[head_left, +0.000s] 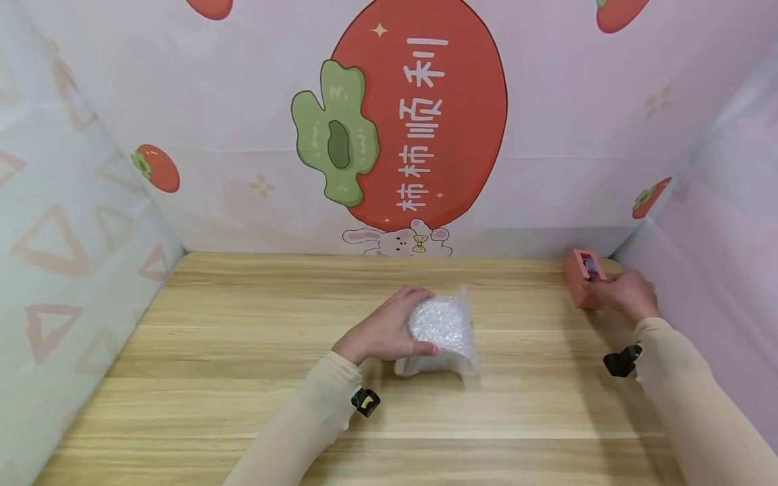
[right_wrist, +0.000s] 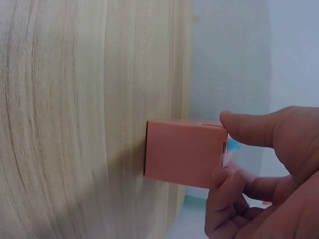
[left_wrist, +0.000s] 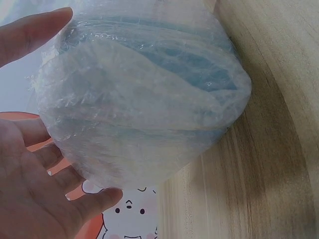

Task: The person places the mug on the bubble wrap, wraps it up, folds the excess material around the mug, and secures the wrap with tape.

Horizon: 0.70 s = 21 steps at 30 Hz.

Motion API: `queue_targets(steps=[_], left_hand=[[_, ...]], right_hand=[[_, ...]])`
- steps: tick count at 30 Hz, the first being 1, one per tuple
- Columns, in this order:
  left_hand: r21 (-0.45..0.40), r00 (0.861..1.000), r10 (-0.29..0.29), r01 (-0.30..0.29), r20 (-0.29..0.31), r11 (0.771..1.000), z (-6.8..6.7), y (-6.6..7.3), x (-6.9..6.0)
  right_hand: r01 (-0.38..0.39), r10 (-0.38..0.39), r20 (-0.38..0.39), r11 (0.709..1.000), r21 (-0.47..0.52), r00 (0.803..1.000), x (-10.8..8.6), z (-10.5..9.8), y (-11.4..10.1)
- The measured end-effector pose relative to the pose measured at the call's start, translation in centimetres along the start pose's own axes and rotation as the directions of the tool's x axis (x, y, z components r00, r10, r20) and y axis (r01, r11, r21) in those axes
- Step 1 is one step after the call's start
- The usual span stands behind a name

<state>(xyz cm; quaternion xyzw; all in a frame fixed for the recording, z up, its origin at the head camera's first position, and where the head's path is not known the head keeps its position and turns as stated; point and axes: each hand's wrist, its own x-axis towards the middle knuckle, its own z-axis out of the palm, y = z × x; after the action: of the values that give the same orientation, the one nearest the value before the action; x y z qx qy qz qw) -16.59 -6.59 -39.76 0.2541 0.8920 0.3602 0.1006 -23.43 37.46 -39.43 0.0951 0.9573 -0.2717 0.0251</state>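
A bundle in clear bubble wrap (head_left: 439, 322) (left_wrist: 139, 99) sits on the table near its middle. My left hand (head_left: 389, 331) (left_wrist: 45, 184) holds it from the left, thumb on the near side and fingers curved round the far side. At the back right stands a pink tape dispenser (head_left: 583, 290) (right_wrist: 184, 153) with a roll inside. My right hand (head_left: 627, 294) (right_wrist: 279, 174) is at its near, toothed end, thumb against the top edge and fingertips bent close beside it. Whether the fingertips pinch a strip of tape is too small to tell.
The wooden table (head_left: 243, 351) meets a printed backdrop (head_left: 243, 121) along its far edge. Side sheets rise at the left (head_left: 67, 202) and right (head_left: 723, 223), the right one close to the tape dispenser.
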Motion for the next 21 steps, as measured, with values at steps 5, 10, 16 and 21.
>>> queue_targets(steps=[5, 10, 16, 21], left_hand=[[-0.001, 1.0, 0.005, -0.005, -0.002, 1.0, 0.0, 0.0, 0.0], [-0.005, 1.0, 0.013, -0.013, -0.005, 1.0, 0.0, 0.1, 0.0], [-0.003, 1.0, 0.018, -0.018, -0.007, 1.0, 0.0, 0.0, -0.1], [-0.003, 1.0, 0.015, -0.015, -0.006, 1.0, -0.1, 0.0, -0.1]], right_hand=[[-0.023, 0.024, -0.06, 1.0, 0.014, 0.998, -0.2, 0.3, -0.1], [-0.028, 0.031, -0.127, 0.999, 0.02, 0.991, -0.2, 0.8, 0.1], [-0.038, 0.041, -0.153, 0.999, 0.025, 0.987, -0.2, 1.1, 0.0], [-0.046, 0.047, -0.174, 0.999, 0.011, 0.984, -0.1, 1.3, -0.3]])
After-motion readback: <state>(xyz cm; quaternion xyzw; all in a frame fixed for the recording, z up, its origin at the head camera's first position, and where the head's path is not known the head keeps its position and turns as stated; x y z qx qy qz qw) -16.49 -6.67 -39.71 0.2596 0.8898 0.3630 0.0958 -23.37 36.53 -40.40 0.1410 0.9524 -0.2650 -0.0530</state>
